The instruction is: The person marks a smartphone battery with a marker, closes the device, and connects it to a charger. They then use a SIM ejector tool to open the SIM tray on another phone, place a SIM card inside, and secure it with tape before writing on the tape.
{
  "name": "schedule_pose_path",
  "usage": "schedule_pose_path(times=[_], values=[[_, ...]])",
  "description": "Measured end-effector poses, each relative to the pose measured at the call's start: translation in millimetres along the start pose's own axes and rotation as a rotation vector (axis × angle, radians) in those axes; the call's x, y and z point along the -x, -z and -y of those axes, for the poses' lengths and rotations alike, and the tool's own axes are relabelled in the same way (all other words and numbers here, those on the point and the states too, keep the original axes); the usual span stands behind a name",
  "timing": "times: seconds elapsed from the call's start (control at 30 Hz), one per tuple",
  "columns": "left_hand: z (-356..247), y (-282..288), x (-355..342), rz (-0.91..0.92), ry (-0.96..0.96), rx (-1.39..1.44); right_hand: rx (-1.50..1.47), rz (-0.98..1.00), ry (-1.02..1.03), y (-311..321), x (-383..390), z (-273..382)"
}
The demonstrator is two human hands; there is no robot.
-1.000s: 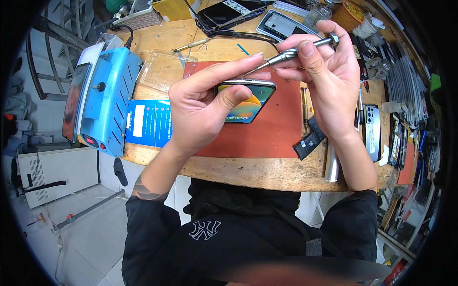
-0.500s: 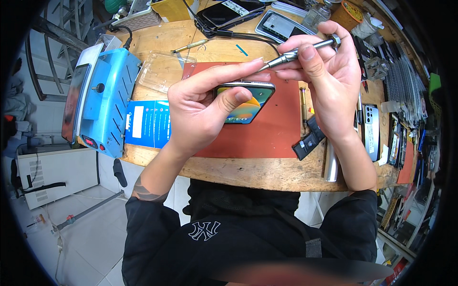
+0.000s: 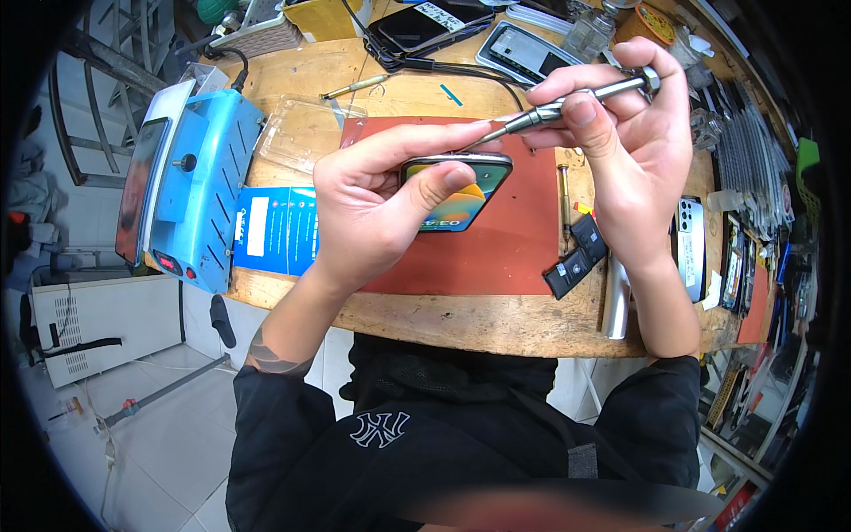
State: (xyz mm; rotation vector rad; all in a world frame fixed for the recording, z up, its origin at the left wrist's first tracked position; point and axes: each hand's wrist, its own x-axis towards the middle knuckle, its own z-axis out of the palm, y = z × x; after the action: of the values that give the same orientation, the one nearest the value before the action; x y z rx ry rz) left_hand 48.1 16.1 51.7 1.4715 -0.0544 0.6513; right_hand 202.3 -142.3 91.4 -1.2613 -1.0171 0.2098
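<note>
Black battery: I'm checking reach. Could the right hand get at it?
Probably not yet: the right hand has its grip on the screwdriver. With that set down, likely yes; nothing lies on the battery.

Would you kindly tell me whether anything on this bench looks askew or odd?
Slightly: a black battery-like part lies slantwise over the right edge of the red mat, out of line with it. I see no spill or damage; the left hand holds the phone, the right hand the screwdriver.
</note>
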Motion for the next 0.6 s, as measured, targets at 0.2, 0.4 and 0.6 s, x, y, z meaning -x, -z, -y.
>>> schedule_pose_path(times=[0.2, 0.4, 0.6], values=[[-0.2, -0.6, 1.7, -0.005, 0.017, -0.006, 0.166, 0.143, 0.340, 6.8, -4.6, 5.2], [-0.8, -0.5, 1.9, 0.015, 0.018, 0.027, 0.260, 0.139, 0.471, -1.1, -8.4, 11.0], [-2.4, -2.1, 3.1, 0.034, 0.039, 0.041, 0.189, 0.143, 0.415, -9.2, -5.6, 24.0]])
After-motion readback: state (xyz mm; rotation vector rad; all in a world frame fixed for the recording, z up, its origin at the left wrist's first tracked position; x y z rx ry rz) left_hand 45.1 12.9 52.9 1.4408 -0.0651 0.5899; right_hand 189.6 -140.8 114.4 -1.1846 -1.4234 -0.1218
